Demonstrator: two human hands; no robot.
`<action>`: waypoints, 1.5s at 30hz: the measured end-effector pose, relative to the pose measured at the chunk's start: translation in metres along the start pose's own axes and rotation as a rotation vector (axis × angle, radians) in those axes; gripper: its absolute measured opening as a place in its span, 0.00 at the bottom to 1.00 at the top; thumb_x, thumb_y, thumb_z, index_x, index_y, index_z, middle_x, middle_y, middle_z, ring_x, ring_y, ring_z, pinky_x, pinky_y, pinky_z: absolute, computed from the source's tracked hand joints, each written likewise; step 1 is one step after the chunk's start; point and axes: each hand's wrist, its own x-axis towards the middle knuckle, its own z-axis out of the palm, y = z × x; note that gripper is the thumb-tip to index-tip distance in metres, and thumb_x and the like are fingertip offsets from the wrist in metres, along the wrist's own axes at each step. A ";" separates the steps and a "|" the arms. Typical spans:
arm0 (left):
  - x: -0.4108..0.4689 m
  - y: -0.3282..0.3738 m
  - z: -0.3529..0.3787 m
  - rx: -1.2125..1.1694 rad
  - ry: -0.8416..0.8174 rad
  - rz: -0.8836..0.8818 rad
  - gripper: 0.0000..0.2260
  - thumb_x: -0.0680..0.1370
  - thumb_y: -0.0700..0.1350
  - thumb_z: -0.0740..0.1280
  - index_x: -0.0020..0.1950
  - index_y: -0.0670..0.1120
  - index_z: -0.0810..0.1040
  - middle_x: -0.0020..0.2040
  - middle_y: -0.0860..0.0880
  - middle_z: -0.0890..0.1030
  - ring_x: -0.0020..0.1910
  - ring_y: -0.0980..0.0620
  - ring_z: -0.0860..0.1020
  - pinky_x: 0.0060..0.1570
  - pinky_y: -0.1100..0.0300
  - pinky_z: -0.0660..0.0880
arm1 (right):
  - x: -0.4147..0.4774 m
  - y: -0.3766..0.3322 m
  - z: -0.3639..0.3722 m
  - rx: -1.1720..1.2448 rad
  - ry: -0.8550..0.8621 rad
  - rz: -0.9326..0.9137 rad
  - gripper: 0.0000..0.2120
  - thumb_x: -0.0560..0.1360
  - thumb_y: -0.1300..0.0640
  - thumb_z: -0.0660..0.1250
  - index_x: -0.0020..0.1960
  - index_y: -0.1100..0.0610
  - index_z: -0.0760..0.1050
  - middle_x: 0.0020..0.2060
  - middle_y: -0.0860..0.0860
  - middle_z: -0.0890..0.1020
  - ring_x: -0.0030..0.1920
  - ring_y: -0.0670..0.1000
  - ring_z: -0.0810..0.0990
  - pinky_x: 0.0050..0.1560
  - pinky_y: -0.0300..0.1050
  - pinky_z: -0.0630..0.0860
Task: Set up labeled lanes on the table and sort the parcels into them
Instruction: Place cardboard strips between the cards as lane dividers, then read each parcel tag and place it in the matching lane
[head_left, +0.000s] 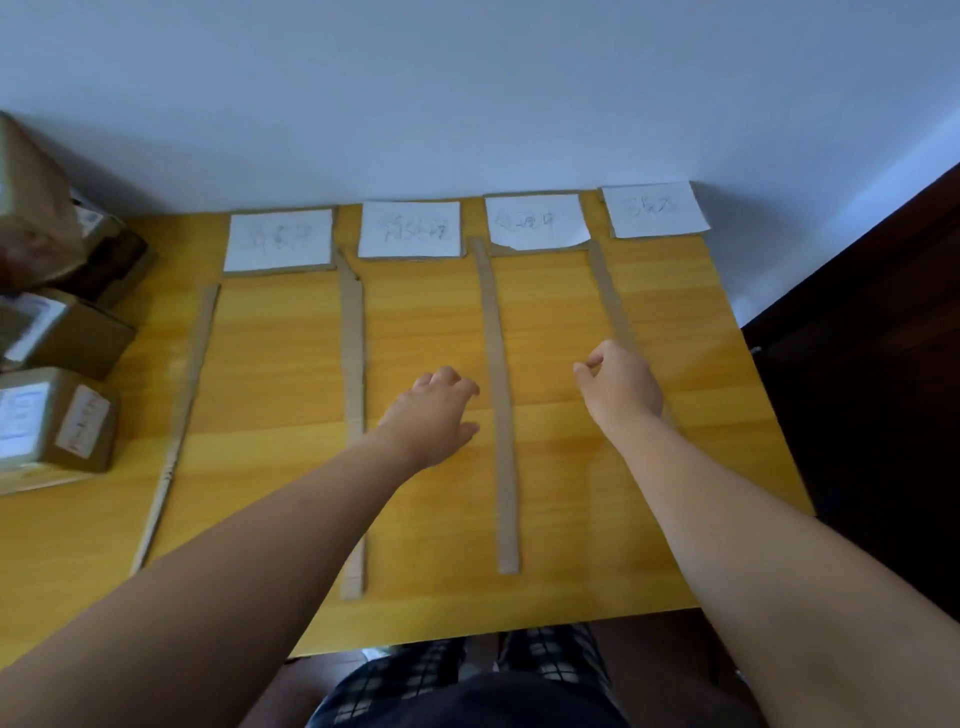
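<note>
Now rightmost strip (608, 291) passes beneath right hand (621, 387) curled fingers (595, 361); contact unclear.

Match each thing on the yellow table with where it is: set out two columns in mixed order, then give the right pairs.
Things:
1. paper labels
2. parcels
3. cardboard strips
4. right hand

Places:
A. piled at the far left
B. over the rightmost strip
C. in a row along the far edge
D. lying lengthwise, dividing the lanes

Pairs: 1-C, 2-A, 3-D, 4-B
</note>
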 end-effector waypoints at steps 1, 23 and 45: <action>-0.012 -0.017 -0.006 0.004 0.006 -0.007 0.21 0.80 0.52 0.61 0.72 0.49 0.65 0.69 0.46 0.65 0.68 0.44 0.65 0.62 0.49 0.68 | -0.011 -0.014 0.006 0.007 -0.006 -0.015 0.08 0.80 0.50 0.61 0.50 0.54 0.73 0.43 0.51 0.76 0.41 0.55 0.76 0.37 0.46 0.70; -0.184 -0.281 -0.078 -0.077 0.374 -0.417 0.19 0.80 0.52 0.61 0.70 0.50 0.69 0.69 0.48 0.67 0.69 0.45 0.65 0.67 0.52 0.65 | -0.126 -0.284 0.082 0.205 -0.344 -0.488 0.17 0.81 0.45 0.55 0.46 0.56 0.73 0.39 0.57 0.82 0.37 0.60 0.81 0.40 0.58 0.79; -0.209 -0.452 -0.115 -0.271 0.318 -0.483 0.37 0.71 0.58 0.70 0.75 0.56 0.55 0.67 0.38 0.63 0.67 0.36 0.62 0.64 0.45 0.62 | -0.183 -0.425 0.164 0.310 -0.320 -0.314 0.12 0.80 0.49 0.58 0.50 0.57 0.74 0.45 0.55 0.81 0.42 0.55 0.80 0.46 0.55 0.81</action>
